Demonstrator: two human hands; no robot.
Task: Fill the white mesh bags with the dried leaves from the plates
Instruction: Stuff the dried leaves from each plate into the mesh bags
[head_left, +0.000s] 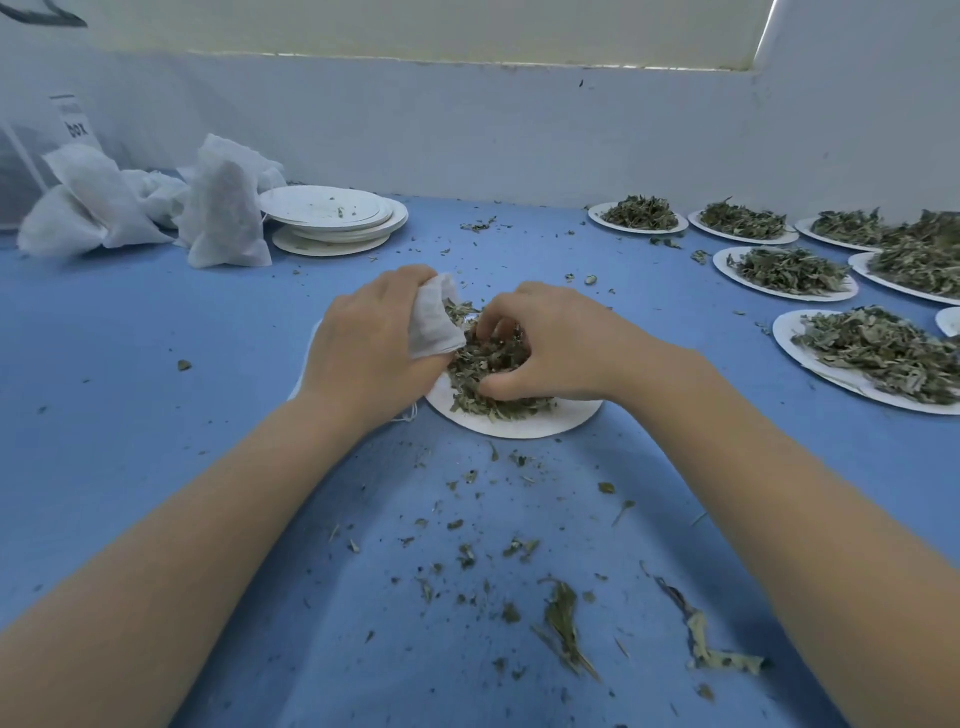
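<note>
Left hand (371, 338) gripping a white mesh bag (434, 322) right at the plate (519, 421) mid-bench (156, 415). Right hand (550, 343) curled into the dried leaves (488, 364), grabbing a clump. Filled bags (218, 208) back left, more loaded plates (789, 270) off right.

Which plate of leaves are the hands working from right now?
The plate at centre, under both hands: the right hand digs into its leaves while the left hand holds a mesh bag beside it. Other heaped plates sit untouched at right.
</note>
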